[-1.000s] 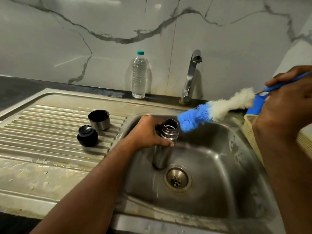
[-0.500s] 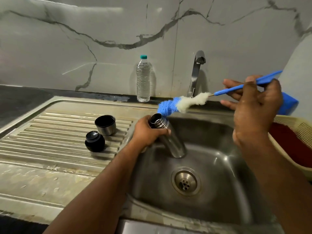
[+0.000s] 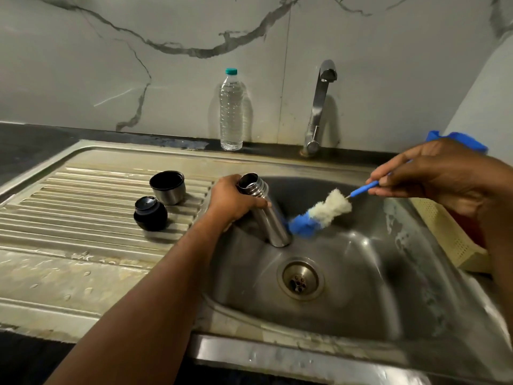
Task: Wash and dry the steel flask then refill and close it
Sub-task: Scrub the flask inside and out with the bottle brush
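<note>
The steel flask (image 3: pixel 268 215) stands tilted inside the sink basin (image 3: pixel 361 273), its base on the steel floor of the bowl at about 10 o'clock from the drain (image 3: pixel 300 279), its open threaded mouth leaning up toward the drainboard side. The left hand (image 3: pixel 231 200) is wrapped round the flask's upper body just under the threads, fingers curled across the front. The right hand (image 3: pixel 441 176), out at 3 o'clock from the flask, pinches the thin blue handle of a bottle brush (image 3: pixel 319 213) between fingertips and thumb. The brush slopes down toward 8 o'clock from that hand; its white fluffy section sits above the blue tip, and the blue tip is against the flask's lower side, outside the flask rather than in its mouth.

On the ribbed drainboard (image 3: pixel 83 218), at 9 o'clock from the flask, sit 2 loose pieces: a steel cup lid (image 3: pixel 167 187), open end up, and just in front of it a black stopper (image 3: pixel 150 213). They are near each other; whether they touch I cannot tell.

At 12 o'clock, against the marble wall, a clear plastic water bottle (image 3: pixel 231 109) with a teal cap stands upright on the dark ledge. The tap (image 3: pixel 319 107) rises to its right, spout over the basin's back edge. A pale perforated basket (image 3: pixel 444 232) sits at the basin's right rim, partly behind the right forearm
</note>
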